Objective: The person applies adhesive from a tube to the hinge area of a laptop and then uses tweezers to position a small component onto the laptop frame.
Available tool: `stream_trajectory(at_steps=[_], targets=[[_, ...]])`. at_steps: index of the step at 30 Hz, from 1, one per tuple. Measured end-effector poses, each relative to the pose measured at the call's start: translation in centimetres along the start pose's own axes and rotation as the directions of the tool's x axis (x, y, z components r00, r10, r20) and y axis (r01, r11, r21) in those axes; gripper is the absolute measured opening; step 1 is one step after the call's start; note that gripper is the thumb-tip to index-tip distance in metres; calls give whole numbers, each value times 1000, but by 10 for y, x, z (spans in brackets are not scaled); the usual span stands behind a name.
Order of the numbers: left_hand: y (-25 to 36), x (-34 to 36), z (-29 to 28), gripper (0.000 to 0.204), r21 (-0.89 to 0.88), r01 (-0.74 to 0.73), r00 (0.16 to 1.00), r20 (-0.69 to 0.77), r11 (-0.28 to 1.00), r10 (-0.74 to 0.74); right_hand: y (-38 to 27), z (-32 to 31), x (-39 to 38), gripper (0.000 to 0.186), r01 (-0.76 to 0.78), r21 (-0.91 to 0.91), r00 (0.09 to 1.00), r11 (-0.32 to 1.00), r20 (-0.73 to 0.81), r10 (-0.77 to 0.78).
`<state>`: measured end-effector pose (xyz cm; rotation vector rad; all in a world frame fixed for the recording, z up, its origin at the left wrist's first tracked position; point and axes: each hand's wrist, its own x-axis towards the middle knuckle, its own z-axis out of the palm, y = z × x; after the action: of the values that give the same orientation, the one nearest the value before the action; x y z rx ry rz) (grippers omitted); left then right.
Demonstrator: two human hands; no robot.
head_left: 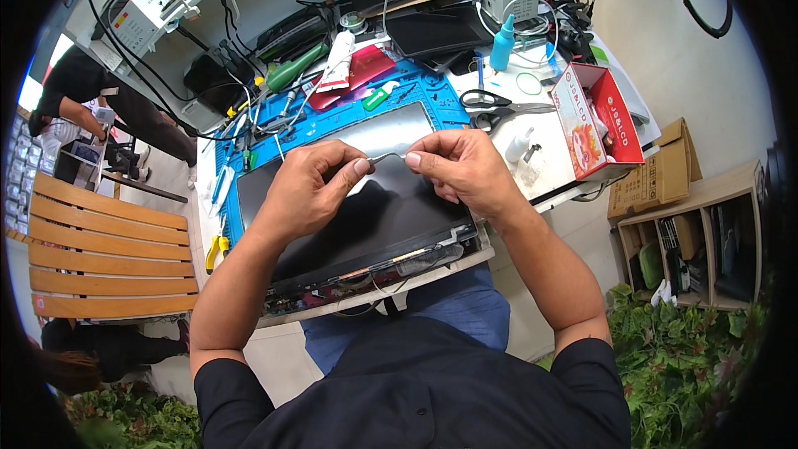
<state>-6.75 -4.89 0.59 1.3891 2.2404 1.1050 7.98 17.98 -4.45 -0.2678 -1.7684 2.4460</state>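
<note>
Two hands hold one thin, curved strip over a dark screen panel. The left hand grasps the strip's left end between thumb and forefinger; the grip of the right hand is likewise pinched on the right end. The strip arches slightly between the fingertips; its material cannot be determined. The panel lies on a blue mat, which covers part of the white desk. Black scissors lie to the right of the mat, beside a red and white box. Yellow-handled pliers lie left of the panel.
</note>
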Motion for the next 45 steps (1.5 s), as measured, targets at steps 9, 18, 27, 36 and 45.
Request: stream_trajectory(at_steps=[9, 18, 27, 36, 45], targets=[[-1, -1, -2, 33, 14, 46, 998, 33, 999, -47, 5, -3, 2, 20, -8, 57, 1000, 998, 2, 8], [-1, -2, 0, 32, -15, 78, 996, 49, 997, -77, -1, 2, 1, 16, -14, -33, 1000, 999, -20, 13], [1, -2, -1, 31, -32, 31, 999, 32, 999, -30, -6, 3, -2, 12, -16, -103, 999, 995, -32, 13], [3, -2, 1, 31, -25, 36, 998, 48, 999, -35, -1, 1, 0, 12, 19, -174, 1000, 985, -12, -21], [5, -1, 2, 30, 15, 13, 1000, 26, 1000, -13, -1, 2, -2, 12, 5, -165, 1000, 986, -20, -9]])
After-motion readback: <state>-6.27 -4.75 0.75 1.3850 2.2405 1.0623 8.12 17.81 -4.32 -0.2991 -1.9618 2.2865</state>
